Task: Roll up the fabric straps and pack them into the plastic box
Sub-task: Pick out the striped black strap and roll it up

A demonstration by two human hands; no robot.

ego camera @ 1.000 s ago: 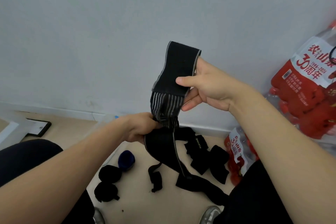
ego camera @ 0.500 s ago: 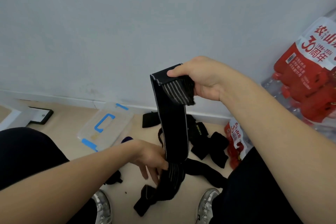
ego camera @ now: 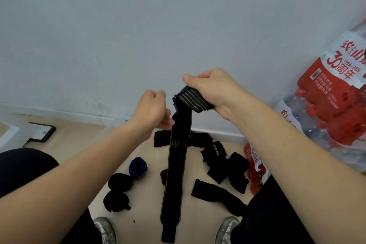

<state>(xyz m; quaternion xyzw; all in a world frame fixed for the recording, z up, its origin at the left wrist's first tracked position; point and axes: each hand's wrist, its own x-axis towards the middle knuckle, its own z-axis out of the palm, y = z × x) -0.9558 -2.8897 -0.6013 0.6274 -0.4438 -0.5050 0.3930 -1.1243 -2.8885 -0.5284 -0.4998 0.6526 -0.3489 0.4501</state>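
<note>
Three rolls done at 7 o'clock, unboxed; right grip holds strap top, left grip seemingly pinches it below; loose straps at 4 o'clock to go

Far: plain pale grey painted wall, white skirting board along base. Light beige wood-look floor below. Soft even lighting.

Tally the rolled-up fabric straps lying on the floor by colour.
Black rolled fabric straps: 2
Blue rolled fabric strap: 1
Total: 3
A dark shape behind the long black hanging strap is too hidden to count.
</note>
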